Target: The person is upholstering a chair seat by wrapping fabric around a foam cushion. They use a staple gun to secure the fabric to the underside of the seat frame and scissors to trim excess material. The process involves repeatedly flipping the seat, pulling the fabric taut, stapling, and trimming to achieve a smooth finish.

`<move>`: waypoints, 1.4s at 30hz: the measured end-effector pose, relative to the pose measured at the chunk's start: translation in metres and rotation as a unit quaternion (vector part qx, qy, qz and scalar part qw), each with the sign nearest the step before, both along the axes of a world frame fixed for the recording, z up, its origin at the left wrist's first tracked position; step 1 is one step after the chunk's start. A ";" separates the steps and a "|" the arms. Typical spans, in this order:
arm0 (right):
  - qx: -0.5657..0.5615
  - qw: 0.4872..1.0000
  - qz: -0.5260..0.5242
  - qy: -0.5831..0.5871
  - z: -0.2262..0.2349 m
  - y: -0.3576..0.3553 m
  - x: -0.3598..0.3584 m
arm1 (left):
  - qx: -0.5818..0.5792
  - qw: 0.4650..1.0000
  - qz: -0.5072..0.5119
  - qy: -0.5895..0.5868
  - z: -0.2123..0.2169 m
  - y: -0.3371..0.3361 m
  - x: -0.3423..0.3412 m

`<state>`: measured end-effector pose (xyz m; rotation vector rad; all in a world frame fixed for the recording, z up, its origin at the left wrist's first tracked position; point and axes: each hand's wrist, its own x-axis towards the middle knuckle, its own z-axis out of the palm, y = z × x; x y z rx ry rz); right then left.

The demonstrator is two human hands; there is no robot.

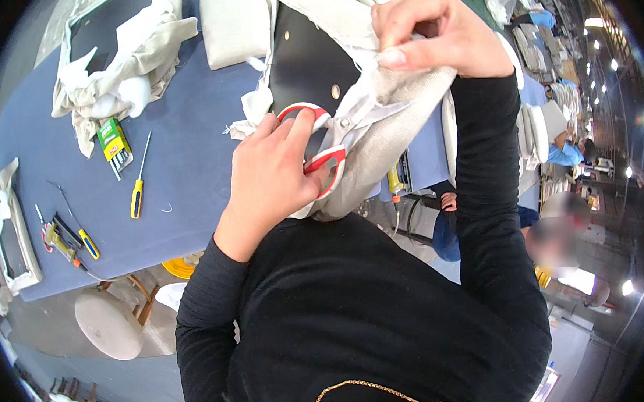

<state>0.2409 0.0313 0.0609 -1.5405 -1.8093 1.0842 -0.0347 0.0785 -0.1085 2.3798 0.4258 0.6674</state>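
Two hands busy at upper centre of frame: L hand (264, 164) has fingers in the loops of red-and-white scissors (344, 124); R hand (452, 34) pinches a fold of beige fabric (378, 153) btwn thumb & fingers. Fabric hangs about a black panel (302, 62) w/ small round holes, running toward top edge of frame. Scissor loops stand apart, one blade tip pointing R over the cloth; can't tell exact blade gap, pale cloth & metal blend there.

Handling: fabric looks soft, light, slightly coarse. Prob. grips OK in bare fingers, but sags/bunches w/o tension & may fray at the ragged margin. Best hold = loose margin nr the blades, pulled taut, thumb well clear of them. Panel looks stiff, prob. moderate wt; steady it by its rim, not by loose cloth. Scissors rigid, prob. sharp: loops only.

Room: near end of fabric sits right by wearer's black top (357, 294), so tight there. Best open stretch of bench (192, 187) is just L of L hand, as far as the yellow-handled screwdriver (137, 197) & green-yellow box (114, 144). Upper left taken by a second fabric-covered piece (146, 35); beige pad (234, 26) limits top centre. Bench's near edge slants across lower left; mind overhang.
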 end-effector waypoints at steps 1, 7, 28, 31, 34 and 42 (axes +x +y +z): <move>-0.032 0.999 -0.028 0.019 0.002 -0.002 -0.001 | 0.003 1.000 -0.005 0.010 0.002 0.001 0.002; -0.040 0.993 -0.065 0.085 -0.002 -0.003 -0.012 | -0.037 0.997 -0.057 0.035 -0.023 0.008 0.012; -0.002 0.986 -0.079 0.146 -0.014 -0.009 -0.011 | -0.070 0.991 -0.110 0.018 -0.011 0.017 0.020; 0.007 0.986 -0.078 0.145 -0.017 -0.011 -0.008 | -0.125 0.982 -0.139 0.029 0.017 0.008 0.004; 0.008 0.987 -0.071 0.146 -0.017 -0.009 -0.009 | -0.125 0.983 -0.125 0.054 0.027 -0.001 -0.006; -0.042 0.991 -0.028 0.125 -0.010 -0.003 -0.004 | -0.212 0.964 -0.108 0.117 0.059 -0.047 -0.015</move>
